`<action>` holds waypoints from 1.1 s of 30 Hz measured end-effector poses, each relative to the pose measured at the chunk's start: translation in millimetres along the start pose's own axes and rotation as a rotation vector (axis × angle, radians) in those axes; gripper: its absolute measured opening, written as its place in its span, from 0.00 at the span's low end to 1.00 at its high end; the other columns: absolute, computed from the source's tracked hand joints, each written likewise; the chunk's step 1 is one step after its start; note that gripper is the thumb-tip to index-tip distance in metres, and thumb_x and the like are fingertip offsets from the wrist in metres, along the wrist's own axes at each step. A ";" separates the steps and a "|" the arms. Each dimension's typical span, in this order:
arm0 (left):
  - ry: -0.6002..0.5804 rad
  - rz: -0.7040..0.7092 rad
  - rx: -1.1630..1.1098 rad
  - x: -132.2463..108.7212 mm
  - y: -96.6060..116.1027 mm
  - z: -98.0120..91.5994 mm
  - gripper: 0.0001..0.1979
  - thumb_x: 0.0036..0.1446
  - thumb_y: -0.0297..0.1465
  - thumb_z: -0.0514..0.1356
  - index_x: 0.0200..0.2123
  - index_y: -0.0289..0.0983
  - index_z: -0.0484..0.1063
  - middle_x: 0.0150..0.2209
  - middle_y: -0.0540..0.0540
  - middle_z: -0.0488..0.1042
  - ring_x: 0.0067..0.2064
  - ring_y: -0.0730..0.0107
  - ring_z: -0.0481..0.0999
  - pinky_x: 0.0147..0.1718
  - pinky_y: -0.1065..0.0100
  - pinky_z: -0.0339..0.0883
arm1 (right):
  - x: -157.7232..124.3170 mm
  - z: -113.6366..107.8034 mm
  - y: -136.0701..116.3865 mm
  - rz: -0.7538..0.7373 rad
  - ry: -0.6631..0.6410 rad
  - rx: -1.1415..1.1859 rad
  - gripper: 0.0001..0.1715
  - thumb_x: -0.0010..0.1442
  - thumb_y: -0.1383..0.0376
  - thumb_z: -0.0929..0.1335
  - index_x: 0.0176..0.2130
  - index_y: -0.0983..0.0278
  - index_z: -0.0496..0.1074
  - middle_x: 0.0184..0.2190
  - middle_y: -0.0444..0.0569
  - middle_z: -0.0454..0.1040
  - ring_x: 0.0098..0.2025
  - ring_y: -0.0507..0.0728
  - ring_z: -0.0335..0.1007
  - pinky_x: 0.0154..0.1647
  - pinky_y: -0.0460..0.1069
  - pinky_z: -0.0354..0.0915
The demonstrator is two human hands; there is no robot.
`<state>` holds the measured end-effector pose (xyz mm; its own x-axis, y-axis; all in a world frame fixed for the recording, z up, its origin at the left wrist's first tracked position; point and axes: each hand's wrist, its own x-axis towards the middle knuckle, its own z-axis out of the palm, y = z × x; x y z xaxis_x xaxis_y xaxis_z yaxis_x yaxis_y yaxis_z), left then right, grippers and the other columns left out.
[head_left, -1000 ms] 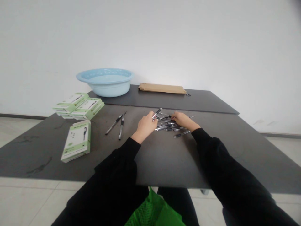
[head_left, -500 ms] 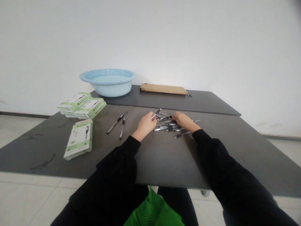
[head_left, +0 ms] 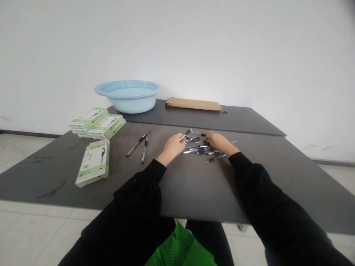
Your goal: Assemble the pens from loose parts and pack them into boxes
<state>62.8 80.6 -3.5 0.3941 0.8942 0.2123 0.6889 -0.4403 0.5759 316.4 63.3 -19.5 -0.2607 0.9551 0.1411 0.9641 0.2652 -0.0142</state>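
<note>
My left hand is closed around a pen, which points up and to the right out of the fingers. To the right, my right hand pinches the dark end of a thin pen piece; a slim, light rod runs left from it. Whether this is a whole pen or a refill I cannot tell. Between and below both hands lies a loose pile of clear and black pens. One pen rests at the near edge of the pile, by my right wrist.
Two pens lie apart on the dark table, left of my left hand. Green-and-white pen boxes are stacked at the left, with a single box nearer me. Behind stand a light blue basin and a flat cardboard box.
Both hands keep their grips and have barely moved. The pen in my left hand is slightly farther right, and the view has shifted a little.
</note>
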 end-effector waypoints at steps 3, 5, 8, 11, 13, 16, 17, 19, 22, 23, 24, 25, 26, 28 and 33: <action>-0.003 -0.031 -0.071 0.6 1.2 -0.3 0.09 0.60 0.31 0.53 0.33 0.37 0.72 0.33 0.43 0.77 0.35 0.64 0.73 0.34 0.66 0.62 | 1.4 3.8 -1.5 0.002 0.011 -0.018 0.13 0.63 0.72 0.62 0.40 0.70 0.76 0.39 0.57 0.75 0.42 0.57 0.70 0.46 0.48 0.60; -0.006 -0.064 -0.125 1.4 1.7 -0.7 0.08 0.59 0.30 0.54 0.35 0.36 0.73 0.34 0.43 0.77 0.36 0.65 0.73 0.35 0.67 0.63 | 1.1 3.9 -2.5 -0.010 0.022 -0.022 0.13 0.63 0.72 0.62 0.40 0.71 0.75 0.39 0.57 0.74 0.43 0.58 0.68 0.47 0.49 0.60; -0.003 -0.077 -0.229 1.9 3.5 -1.8 0.09 0.59 0.31 0.55 0.35 0.35 0.74 0.34 0.44 0.77 0.35 0.66 0.73 0.35 0.68 0.62 | -1.9 -3.0 -7.9 -0.049 0.111 -0.030 0.13 0.64 0.73 0.61 0.41 0.71 0.73 0.39 0.58 0.72 0.43 0.60 0.66 0.47 0.50 0.59; -0.020 -0.045 -0.394 -0.1 7.4 -3.3 0.15 0.60 0.37 0.54 0.33 0.33 0.75 0.28 0.47 0.74 0.31 0.69 0.70 0.32 0.70 0.60 | -7.2 -15.9 -23.1 -0.126 0.223 -0.030 0.12 0.64 0.73 0.60 0.41 0.69 0.72 0.39 0.57 0.71 0.42 0.60 0.65 0.46 0.52 0.59; -0.074 -0.046 -0.508 -2.7 10.4 -4.1 0.20 0.60 0.42 0.54 0.32 0.32 0.76 0.22 0.50 0.69 0.27 0.71 0.66 0.28 0.70 0.57 | -11.5 -23.9 -37.6 -0.180 0.262 -0.029 0.13 0.64 0.73 0.59 0.40 0.68 0.71 0.38 0.56 0.70 0.41 0.60 0.63 0.46 0.52 0.58; -0.177 -0.090 -0.609 -6.0 13.1 -4.3 0.22 0.57 0.45 0.56 0.31 0.31 0.77 0.15 0.55 0.58 0.21 0.75 0.57 0.24 0.71 0.51 | -17.7 -32.4 -57.3 -0.223 0.295 -0.040 0.14 0.64 0.74 0.58 0.40 0.67 0.70 0.37 0.56 0.69 0.40 0.61 0.62 0.44 0.52 0.58; -0.202 -0.100 -0.623 -6.3 13.2 -4.0 0.21 0.56 0.45 0.57 0.30 0.31 0.77 0.14 0.56 0.55 0.20 0.76 0.55 0.23 0.71 0.49 | -19.3 -34.6 -61.6 -0.227 0.303 -0.043 0.14 0.65 0.73 0.57 0.39 0.67 0.70 0.36 0.56 0.69 0.39 0.61 0.62 0.43 0.52 0.58; -0.220 -0.107 -0.638 -5.9 12.7 -3.3 0.20 0.54 0.45 0.58 0.28 0.32 0.76 0.14 0.57 0.53 0.19 0.77 0.52 0.23 0.71 0.46 | -21.8 -38.8 -66.4 -0.211 0.335 -0.019 0.13 0.65 0.71 0.58 0.39 0.67 0.70 0.36 0.56 0.69 0.39 0.61 0.62 0.43 0.53 0.58; -0.149 -0.100 -0.678 -3.7 11.5 -3.5 0.21 0.55 0.46 0.57 0.28 0.33 0.73 0.15 0.57 0.53 0.19 0.78 0.52 0.22 0.71 0.45 | -24.3 -44.2 -66.6 -0.063 0.510 0.168 0.10 0.65 0.66 0.60 0.42 0.66 0.68 0.38 0.56 0.70 0.41 0.61 0.64 0.44 0.53 0.60; -0.114 -0.097 -0.704 -3.3 11.5 -4.2 0.21 0.56 0.47 0.56 0.28 0.33 0.72 0.15 0.57 0.53 0.20 0.77 0.52 0.22 0.71 0.45 | -24.9 -45.3 -66.4 0.036 0.580 0.277 0.10 0.65 0.63 0.61 0.43 0.65 0.67 0.37 0.55 0.70 0.39 0.60 0.64 0.42 0.53 0.60; -0.091 -0.091 -0.735 -3.1 11.8 -5.0 0.21 0.56 0.47 0.55 0.29 0.34 0.71 0.16 0.57 0.53 0.20 0.77 0.52 0.22 0.71 0.45 | -25.3 -45.8 -66.7 0.144 0.621 0.406 0.12 0.64 0.59 0.62 0.42 0.65 0.66 0.35 0.52 0.70 0.36 0.58 0.64 0.39 0.51 0.61; -0.090 -0.080 -0.766 -3.4 12.4 -5.8 0.21 0.57 0.47 0.54 0.29 0.34 0.71 0.16 0.57 0.53 0.20 0.77 0.51 0.22 0.71 0.45 | -25.6 -45.6 -67.9 0.242 0.616 0.559 0.15 0.63 0.55 0.63 0.41 0.64 0.66 0.31 0.49 0.69 0.32 0.56 0.63 0.35 0.50 0.61; -0.112 -0.060 -0.786 -4.0 13.3 -6.3 0.21 0.57 0.47 0.54 0.29 0.34 0.70 0.16 0.58 0.53 0.20 0.78 0.51 0.22 0.71 0.45 | -25.8 -44.8 -70.1 0.313 0.563 0.731 0.18 0.62 0.51 0.64 0.40 0.63 0.66 0.27 0.45 0.66 0.27 0.54 0.61 0.30 0.48 0.59; -0.188 -0.007 -0.785 -6.2 15.2 -6.1 0.21 0.56 0.48 0.55 0.29 0.34 0.70 0.16 0.57 0.53 0.20 0.78 0.51 0.22 0.71 0.45 | -25.7 -42.3 -76.4 0.340 0.359 1.100 0.26 0.59 0.43 0.63 0.39 0.63 0.66 0.20 0.38 0.59 0.20 0.50 0.53 0.23 0.46 0.53; -0.391 0.100 -0.787 -11.2 17.8 1.4 0.24 0.55 0.52 0.55 0.31 0.34 0.69 0.17 0.57 0.54 0.20 0.78 0.52 0.22 0.72 0.46 | -25.5 -45.4 -82.7 0.256 0.360 1.621 0.25 0.56 0.43 0.67 0.29 0.62 0.64 0.16 0.33 0.46 0.16 0.47 0.41 0.17 0.44 0.44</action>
<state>71.5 62.7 3.3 0.7089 0.6997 0.0888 0.0785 -0.2033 0.9760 245.7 11.0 23.0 0.1287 0.9763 0.1740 -0.1269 0.1903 -0.9735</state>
